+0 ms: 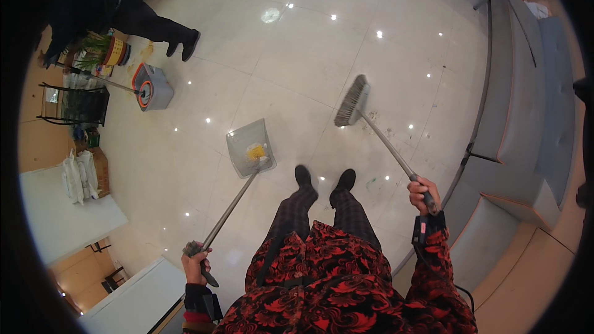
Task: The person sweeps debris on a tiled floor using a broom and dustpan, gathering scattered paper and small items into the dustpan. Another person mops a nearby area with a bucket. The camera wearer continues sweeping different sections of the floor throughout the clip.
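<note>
My left hand (196, 265) is closed round the top of the long metal handle of a grey dustpan (246, 137), which lies on the tiled floor left of my feet. Inside the pan are a yellow piece and some pale scraps. With my right hand (423, 195) I grip the dark end of a broom's metal handle; the broom head (352, 100), grey with long bristles, is ahead and to the right of my feet. Small bits of dirt (372, 116) lie on the floor beside the broom head.
A grey sofa (494, 144) runs along the right side. At upper left another person (139, 14) in dark clothes holds a mop over a grey bucket (162, 88), near a potted plant (113, 51). A white table (74, 222) and white bags (80, 176) are at left.
</note>
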Tool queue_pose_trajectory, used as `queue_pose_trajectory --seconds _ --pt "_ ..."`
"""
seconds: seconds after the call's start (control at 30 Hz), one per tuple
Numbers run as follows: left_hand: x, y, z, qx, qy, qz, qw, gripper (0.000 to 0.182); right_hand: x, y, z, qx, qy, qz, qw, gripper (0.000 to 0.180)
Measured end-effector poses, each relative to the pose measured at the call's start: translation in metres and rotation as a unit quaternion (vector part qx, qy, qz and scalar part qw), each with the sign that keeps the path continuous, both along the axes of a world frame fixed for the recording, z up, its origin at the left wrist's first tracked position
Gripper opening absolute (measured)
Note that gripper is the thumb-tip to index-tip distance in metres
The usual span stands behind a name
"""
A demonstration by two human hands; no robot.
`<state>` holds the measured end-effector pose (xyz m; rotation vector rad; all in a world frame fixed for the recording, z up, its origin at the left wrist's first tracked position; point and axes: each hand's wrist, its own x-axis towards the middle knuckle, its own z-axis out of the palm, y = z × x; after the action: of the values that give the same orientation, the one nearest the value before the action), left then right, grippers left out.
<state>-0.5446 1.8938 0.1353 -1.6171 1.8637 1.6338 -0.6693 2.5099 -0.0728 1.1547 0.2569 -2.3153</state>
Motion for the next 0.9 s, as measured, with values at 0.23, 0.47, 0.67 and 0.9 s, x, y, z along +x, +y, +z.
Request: queue_pose_trajectory --seconds 0.23,0.47,0.67,0.9 --pt "-0.073 -0.025 -0.043 0.059 0.003 -0.037 0.998 0.026 0.024 0.000 0.028 -0.060 0.074 -0.012 0.995 0.024" --pt "-0.129 -0.034 -0.073 0.097 0.019 -0.077 0.992 0.018 -0.028 -0.066 0.070 0.081 0.014 -0.059 0.995 0.012" --pt "-0.161 -0.029 -0.072 0.097 0.012 -0.103 0.990 0.023 -0.165 -0.134 0.072 0.067 0.097 0.029 0.993 0.009" --pt "-0.228 0.024 -0.050 0.021 -0.013 -0.090 0.996 0.025 -0.349 -0.174 0.005 -0.024 0.164 0.243 0.956 0.014"
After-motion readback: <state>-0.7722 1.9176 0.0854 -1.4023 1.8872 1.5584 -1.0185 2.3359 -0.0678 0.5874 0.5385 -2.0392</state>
